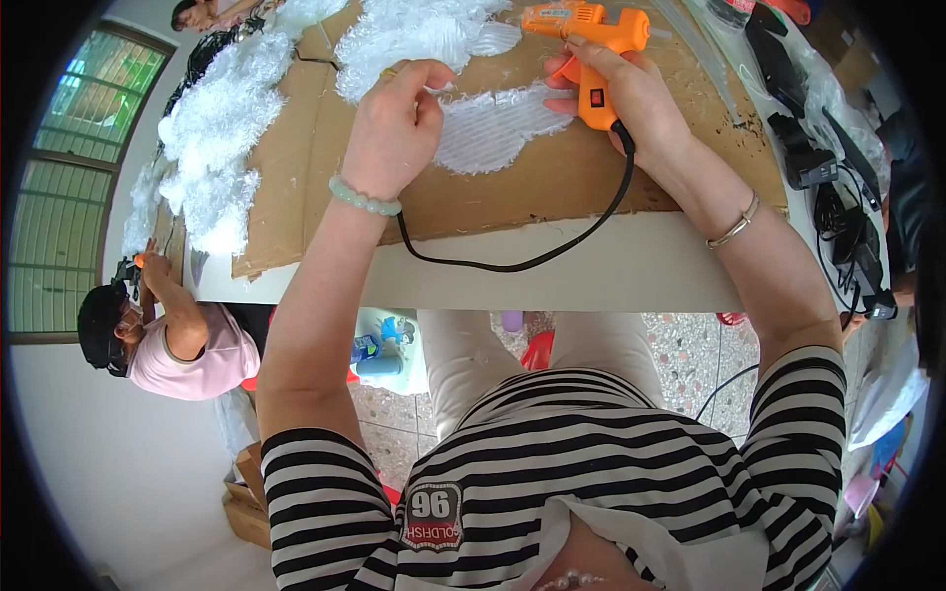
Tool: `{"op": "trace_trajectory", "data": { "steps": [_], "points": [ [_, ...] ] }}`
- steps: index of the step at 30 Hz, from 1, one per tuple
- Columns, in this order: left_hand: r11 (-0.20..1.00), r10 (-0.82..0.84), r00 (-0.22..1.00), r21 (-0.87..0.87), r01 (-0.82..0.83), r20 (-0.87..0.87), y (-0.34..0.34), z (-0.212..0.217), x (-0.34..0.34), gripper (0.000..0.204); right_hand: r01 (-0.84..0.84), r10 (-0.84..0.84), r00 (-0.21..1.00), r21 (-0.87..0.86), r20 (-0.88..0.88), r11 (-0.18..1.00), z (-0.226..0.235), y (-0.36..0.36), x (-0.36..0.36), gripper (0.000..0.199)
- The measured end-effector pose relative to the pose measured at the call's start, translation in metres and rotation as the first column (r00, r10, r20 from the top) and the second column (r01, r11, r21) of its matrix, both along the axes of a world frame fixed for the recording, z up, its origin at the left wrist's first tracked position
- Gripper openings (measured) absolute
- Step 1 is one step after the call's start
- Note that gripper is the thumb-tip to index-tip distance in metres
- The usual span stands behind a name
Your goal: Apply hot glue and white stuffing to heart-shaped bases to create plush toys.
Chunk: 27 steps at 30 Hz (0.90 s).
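My right hand [645,103] grips an orange glue gun [595,89], its nozzle pointing right and its black cord looping down to the left. To its left, my left hand [397,128] is raised with the fingers curled in a pinch. A little white shows by those fingertips, but I cannot make out what is held. Between and below my hands, a flat, ragged-edged piece of white ribbed material [493,136] lies on a sheet of brown cardboard [532,197]. Just beyond my left hand is a heap of white, shiny fringe [394,39].
More white fringe [222,133] covers the cardboard's left side. The white table's edge [562,286] runs in front of me. Black adapters and cables [843,222] crowd the right side. A person in a pink top [192,355] works at the left; another is at the far left corner.
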State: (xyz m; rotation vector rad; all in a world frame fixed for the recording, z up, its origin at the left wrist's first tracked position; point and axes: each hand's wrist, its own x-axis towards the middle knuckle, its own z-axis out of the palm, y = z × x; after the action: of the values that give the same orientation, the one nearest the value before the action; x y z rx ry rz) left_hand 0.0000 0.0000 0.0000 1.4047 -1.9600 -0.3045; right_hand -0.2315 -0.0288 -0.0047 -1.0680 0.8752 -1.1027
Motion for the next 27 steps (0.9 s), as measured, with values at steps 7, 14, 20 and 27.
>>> {"op": "trace_trajectory", "data": {
  "steps": [7,14,20,27],
  "points": [
    [0.957,-0.057,0.931,-0.247,0.154,0.36,-0.018,-0.024,-0.012,0.032,0.027,-0.027,1.0,0.005,-0.013,1.0,-0.008,-0.006,-0.001,0.035],
    [0.905,-0.062,0.844,-0.326,0.273,0.533,0.002,-0.018,-0.021,0.024,0.007,-0.007,0.998,0.012,-0.062,1.0,-0.007,-0.008,-0.004,0.036],
    [0.917,-0.057,0.912,-0.34,0.209,0.407,0.002,-0.005,-0.022,0.027,0.018,-0.018,0.999,-0.01,-0.051,1.0,-0.01,-0.006,0.0,0.035],
    [0.964,-0.179,0.967,-0.162,0.209,0.183,-0.015,-0.012,-0.036,0.044,0.004,-0.004,0.999,0.007,-0.042,1.0,-0.012,-0.008,-0.001,0.036]
  ]
}}
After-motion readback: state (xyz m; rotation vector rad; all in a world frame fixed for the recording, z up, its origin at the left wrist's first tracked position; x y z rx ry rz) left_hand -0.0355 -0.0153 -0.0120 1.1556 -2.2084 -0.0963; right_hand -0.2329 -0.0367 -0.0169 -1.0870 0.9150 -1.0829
